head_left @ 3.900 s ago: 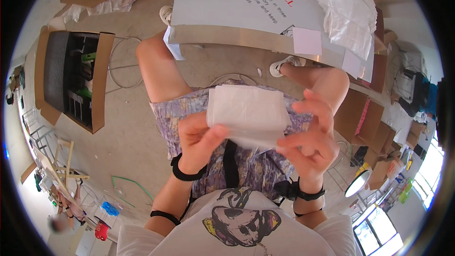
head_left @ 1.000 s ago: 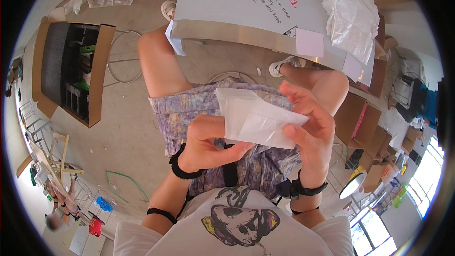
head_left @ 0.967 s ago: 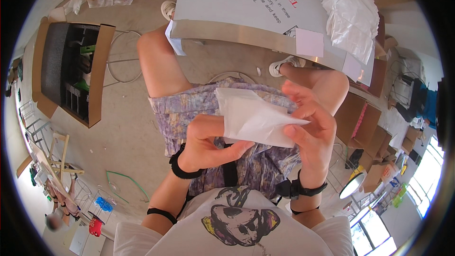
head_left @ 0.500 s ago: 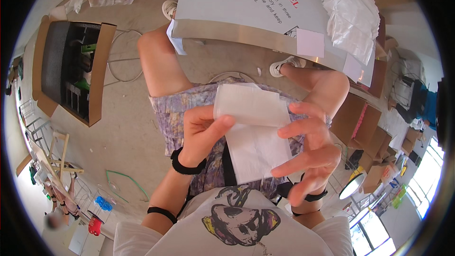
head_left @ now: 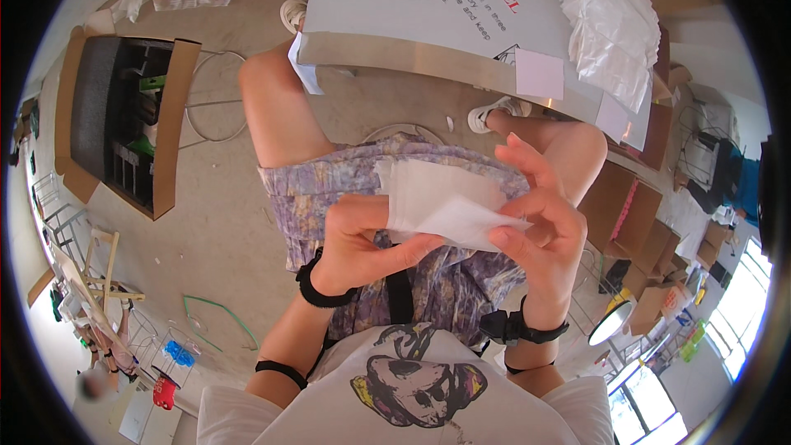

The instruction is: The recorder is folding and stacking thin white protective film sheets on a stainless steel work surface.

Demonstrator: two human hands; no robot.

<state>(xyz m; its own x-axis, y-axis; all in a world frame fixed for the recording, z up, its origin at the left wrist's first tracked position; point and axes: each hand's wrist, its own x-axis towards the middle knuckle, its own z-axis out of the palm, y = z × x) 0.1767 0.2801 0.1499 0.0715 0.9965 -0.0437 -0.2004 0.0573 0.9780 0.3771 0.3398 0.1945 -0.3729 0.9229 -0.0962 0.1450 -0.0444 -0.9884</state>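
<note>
Above my lap, a folded thin white translucent sheet (head_left: 441, 202) is held up between both hands; whether it is a bag or loose film I cannot tell. At its left end, my left hand (head_left: 362, 239) grips it with the thumb in front and the fingers behind. My right hand (head_left: 540, 222) pinches the sheet's lower right corner between thumb and fingertips, with one finger raised. The lower part is folded up over the rest, so its inner side is hidden.
Ahead stands a metal table (head_left: 395, 0) under a printed protective film. A pile of white plastic bags (head_left: 610, 33) lies on its right side. To the left, an open cardboard box (head_left: 165, 148) holds black and green items. More cardboard boxes (head_left: 622, 206) stand at the right.
The lower part of the sheet, which hung down, is now folded upward. My right hand has closed from spread fingers to a pinch at the corner. My left hand has kept its hold.
</note>
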